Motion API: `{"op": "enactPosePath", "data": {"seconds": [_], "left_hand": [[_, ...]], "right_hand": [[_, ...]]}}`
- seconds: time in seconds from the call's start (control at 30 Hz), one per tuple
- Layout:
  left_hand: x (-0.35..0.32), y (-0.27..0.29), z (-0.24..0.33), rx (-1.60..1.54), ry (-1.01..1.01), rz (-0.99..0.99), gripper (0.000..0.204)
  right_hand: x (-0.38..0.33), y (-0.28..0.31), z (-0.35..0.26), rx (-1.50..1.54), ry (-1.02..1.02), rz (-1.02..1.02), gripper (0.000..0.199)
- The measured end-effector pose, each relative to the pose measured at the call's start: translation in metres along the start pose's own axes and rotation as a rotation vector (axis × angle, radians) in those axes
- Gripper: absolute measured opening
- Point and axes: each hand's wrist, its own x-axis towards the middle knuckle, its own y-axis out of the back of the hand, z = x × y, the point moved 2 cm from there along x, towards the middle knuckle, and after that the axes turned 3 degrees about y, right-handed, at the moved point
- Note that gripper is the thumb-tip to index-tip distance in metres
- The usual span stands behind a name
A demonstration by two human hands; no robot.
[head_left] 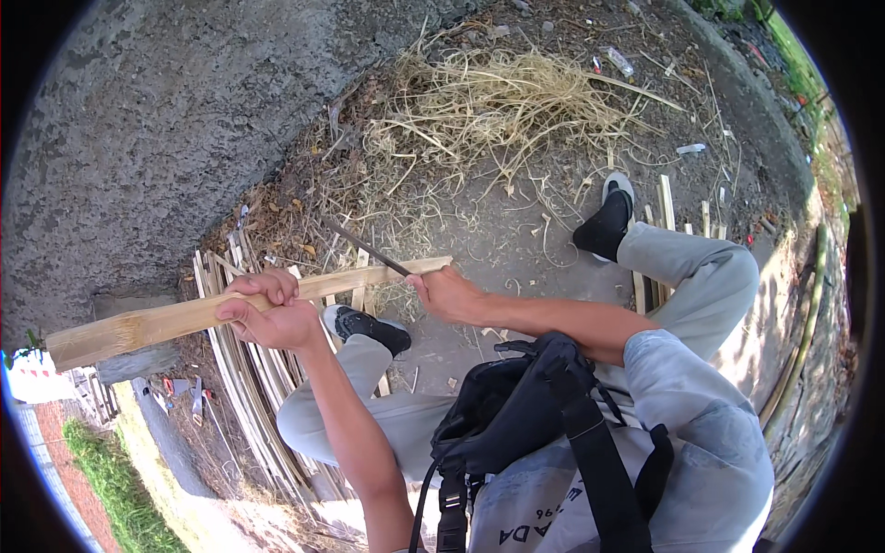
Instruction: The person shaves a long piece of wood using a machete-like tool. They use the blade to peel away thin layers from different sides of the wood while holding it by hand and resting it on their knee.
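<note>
My left hand (pixel 267 315) is wrapped around a long pale bamboo slat (pixel 157 324) and holds it level across my knees. Its left end reaches toward the wall and its right end lies near my other hand. My right hand (pixel 445 293) grips the handle of a dark knife (pixel 364 246). The thin blade slants up to the left and lies across the slat's right end. Both forearms enter from the bottom of the view.
A stack of split bamboo strips (pixel 241 387) lies under my left leg. A heap of dry shavings (pixel 502 97) covers the ground ahead. A rough grey concrete wall (pixel 157 120) rises at left. A black bag (pixel 516 405) hangs on my chest. More strips (pixel 666 207) lie by my right shoe.
</note>
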Motion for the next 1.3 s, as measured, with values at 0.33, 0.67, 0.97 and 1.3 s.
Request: {"op": "enactPosePath", "data": {"seconds": [0.33,0.67,0.97,1.3], "left_hand": [[-0.022,0.001,0.008,-0.037,-0.035,-0.155,0.05],[-0.026,0.0,0.011,-0.056,0.02,-0.248,0.051],[-0.038,-0.005,0.015,-0.136,0.04,-0.423,0.052],[-0.033,-0.009,0.021,-0.054,-0.002,-0.275,0.052]], "right_hand": [[-0.02,0.004,0.005,-0.047,-0.013,0.002,0.05],[-0.019,0.0,0.007,-0.05,-0.099,0.014,0.049],[-0.032,-0.003,0.023,0.008,-0.112,0.082,0.052],[-0.044,-0.007,0.007,0.044,-0.071,0.07,0.05]]}}
